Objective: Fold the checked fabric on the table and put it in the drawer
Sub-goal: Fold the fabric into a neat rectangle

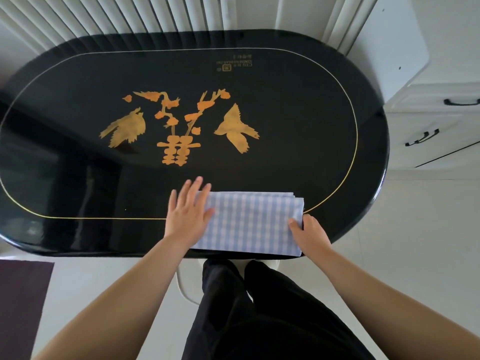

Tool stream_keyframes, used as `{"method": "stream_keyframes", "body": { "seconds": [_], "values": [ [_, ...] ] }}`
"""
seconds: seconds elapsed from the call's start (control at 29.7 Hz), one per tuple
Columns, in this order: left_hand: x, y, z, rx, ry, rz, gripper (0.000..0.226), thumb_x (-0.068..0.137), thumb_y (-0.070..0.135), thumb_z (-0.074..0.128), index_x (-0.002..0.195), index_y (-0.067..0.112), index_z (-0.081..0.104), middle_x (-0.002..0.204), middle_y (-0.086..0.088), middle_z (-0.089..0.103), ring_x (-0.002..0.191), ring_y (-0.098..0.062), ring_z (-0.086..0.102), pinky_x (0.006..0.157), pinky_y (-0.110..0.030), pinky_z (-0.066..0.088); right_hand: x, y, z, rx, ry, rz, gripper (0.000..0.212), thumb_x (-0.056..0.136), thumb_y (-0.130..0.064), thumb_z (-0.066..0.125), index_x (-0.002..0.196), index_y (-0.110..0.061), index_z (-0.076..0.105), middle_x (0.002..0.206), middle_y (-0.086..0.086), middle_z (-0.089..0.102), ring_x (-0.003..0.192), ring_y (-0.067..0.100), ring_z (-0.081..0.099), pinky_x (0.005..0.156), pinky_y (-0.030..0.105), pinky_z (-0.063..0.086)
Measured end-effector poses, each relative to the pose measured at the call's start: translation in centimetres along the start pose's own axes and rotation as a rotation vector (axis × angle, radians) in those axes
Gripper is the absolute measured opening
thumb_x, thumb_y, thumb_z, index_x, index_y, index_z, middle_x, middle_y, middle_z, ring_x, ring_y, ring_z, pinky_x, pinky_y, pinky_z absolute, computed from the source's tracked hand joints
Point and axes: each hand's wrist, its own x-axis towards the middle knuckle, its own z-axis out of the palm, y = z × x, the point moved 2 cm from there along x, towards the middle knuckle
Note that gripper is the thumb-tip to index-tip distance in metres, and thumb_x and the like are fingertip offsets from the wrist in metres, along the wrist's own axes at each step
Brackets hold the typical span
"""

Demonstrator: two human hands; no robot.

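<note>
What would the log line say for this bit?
stage: folding | checked fabric: folded, near table edge | left hand: flat on it | right hand: pinching right edge | drawer: not yet

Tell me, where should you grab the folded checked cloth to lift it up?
Probably at the checked fabric's right end, coming from the right: the stacked layers show there, so one pinch catches them all. The right hand already pinches that edge; the left hand lies flat on the other end.
</note>
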Motion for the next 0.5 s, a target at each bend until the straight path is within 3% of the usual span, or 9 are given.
{"method": "stream_keyframes", "body": {
  "seconds": [0.07,0.13,0.2,0.27,0.34,0.4,0.5],
  "values": [
    [1.2,1.4,0.3,0.074,-0.118,0.101,0.067,0.093,0.06,0.018,0.15,0.023,0.013,0.157,-0.001,0.021,0.146,-0.024,0.015,0.116,-0.051,0.008,0.2,-0.5,-0.4,0.032,-0.011,0.057,0.033,0.094,-0.043,0.044,0.112,-0.015,0.044,0.101,-0.002,0.048,0.073,0.015,0.056,0.049,0.021,0.043],
    [2.2,1.9,0.5,0.099,-0.169,0.104,0.068,0.091,0.063,0.016,0.145,0.023,0.021,0.149,-0.002,0.034,0.139,-0.026,0.029,0.115,-0.053,0.012,-0.1,-1.3,-0.8,0.022,0.048,0.042,0.041,0.094,-0.04,0.048,0.126,-0.018,0.036,0.114,-0.002,0.042,0.08,0.015,0.056,0.053,0.024,0.048],
    [3.2,1.9,0.6,0.102,-0.181,0.125,0.061,0.091,0.062,0.018,0.138,0.024,0.03,0.14,-0.001,0.042,0.13,-0.026,0.038,0.112,-0.05,0.021,-0.5,-2.2,-1.4,-0.102,0.203,-0.093,0.052,0.093,-0.039,0.051,0.136,-0.023,0.027,0.136,0.0,0.036,0.108,0.019,0.054,0.071,0.029,0.054],
    [4.3,1.5,0.6,0.07,-0.222,0.156,0.055,0.093,0.061,0.023,0.132,0.025,0.035,0.134,-0.001,0.045,0.124,-0.025,0.042,0.106,-0.046,0.03,-0.5,-3.8,-1.9,-0.3,0.328,-0.324,0.065,0.092,-0.041,0.052,0.145,-0.029,0.016,0.153,-0.002,0.022,0.137,0.024,0.031,0.1,0.04,0.043],
    [5.3,1.3,0.5,0.025,-0.272,0.193,0.053,0.093,0.061,0.029,0.128,0.024,0.04,0.128,-0.001,0.047,0.119,-0.024,0.044,0.1,-0.042,0.035,0.2,-6.2,-1.9,-0.527,0.235,-0.53,0.066,0.094,-0.048,0.044,0.148,-0.03,0.011,0.158,-0.004,0.013,0.146,0.024,0.013,0.114,0.047,0.021],
    [6.1,1.3,0.4,-0.015,-0.318,0.24,0.052,0.093,0.06,0.032,0.124,0.021,0.042,0.124,-0.002,0.049,0.115,-0.023,0.046,0.094,-0.039,0.038,1.0,-8.3,-0.9,-0.7,0.032,-0.608,0.063,0.095,-0.056,0.033,0.149,-0.028,0.015,0.158,-0.002,0.018,0.146,0.024,0.014,0.116,0.051,0.011],
    [7.0,1.5,0.2,-0.018,-0.411,0.276,0.051,0.093,0.058,0.035,0.123,0.018,0.043,0.123,-0.003,0.05,0.113,-0.022,0.047,0.09,-0.037,0.041,1.5,-10.1,0.2,-0.813,-0.039,-0.59,0.067,0.09,-0.063,0.035,0.144,-0.023,0.028,0.145,0.005,0.038,0.129,0.032,0.04,0.106,0.051,0.03]
  ]
}}
